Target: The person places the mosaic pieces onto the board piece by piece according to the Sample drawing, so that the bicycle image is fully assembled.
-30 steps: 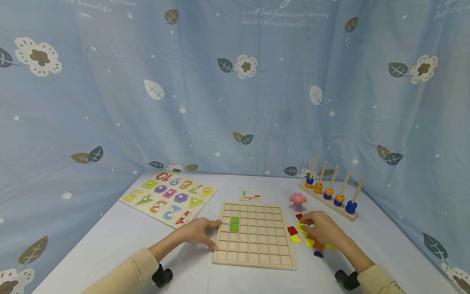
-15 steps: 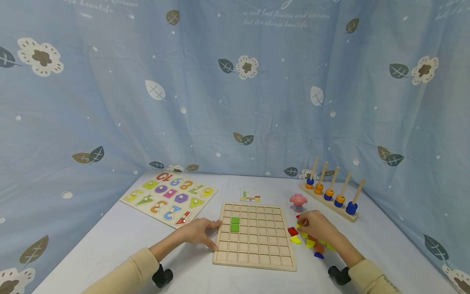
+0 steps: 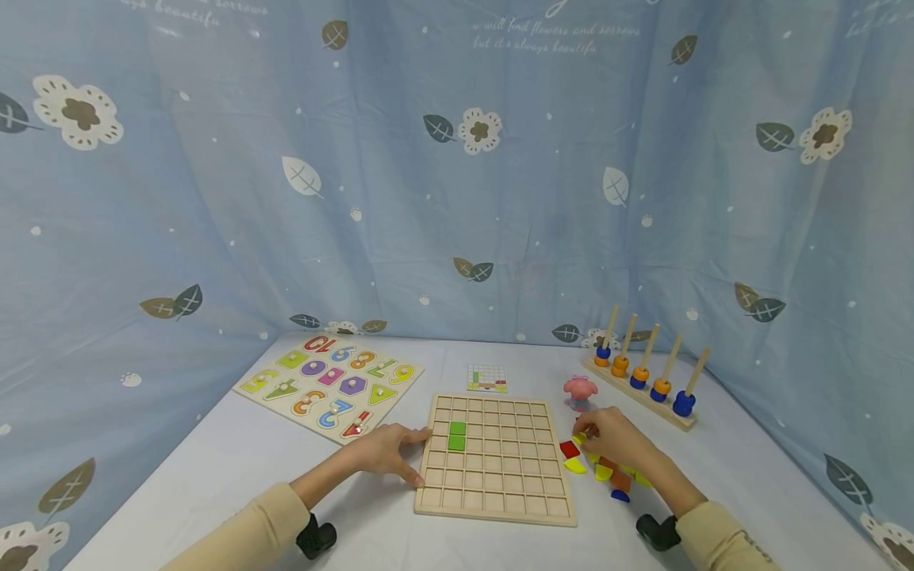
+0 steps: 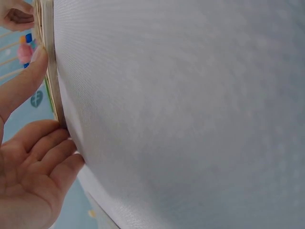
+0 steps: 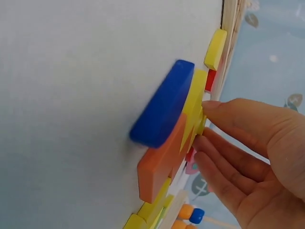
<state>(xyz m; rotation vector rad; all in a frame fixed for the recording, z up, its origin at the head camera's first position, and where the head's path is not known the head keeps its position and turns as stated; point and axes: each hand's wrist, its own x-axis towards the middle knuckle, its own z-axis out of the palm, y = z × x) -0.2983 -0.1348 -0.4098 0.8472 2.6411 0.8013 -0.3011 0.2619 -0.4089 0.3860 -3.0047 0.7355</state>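
Note:
My left hand (image 3: 385, 454) rests against the left edge of a wooden grid board (image 3: 493, 516), thumb and fingers spread along that edge. In the left wrist view its thumb (image 4: 29, 78) and curved fingertips touch the board's side (image 4: 50, 62). Two green square tiles (image 3: 456, 435) sit in adjoining cells at the upper left. Right of the board, my right hand (image 3: 620, 438) pinches a small yellow piece (image 3: 579, 438) between thumb and fingers, over a loose pile. In the right wrist view a blue half-round piece (image 5: 164, 105) and an orange block (image 5: 159, 167) lie near the hand.
A red piece (image 3: 569, 449) and a yellow quarter-round (image 3: 574, 465) lie beside the board. Behind stand a pink figurine (image 3: 580, 390) and a peg stand with rings (image 3: 639, 383). A pattern card (image 3: 487, 378) lies beyond the board; a number puzzle (image 3: 328, 385) is at left.
My right hand has shifted slightly left over the pile, and a yellow piece now shows at its fingertips. The left hand and the board have stayed put.

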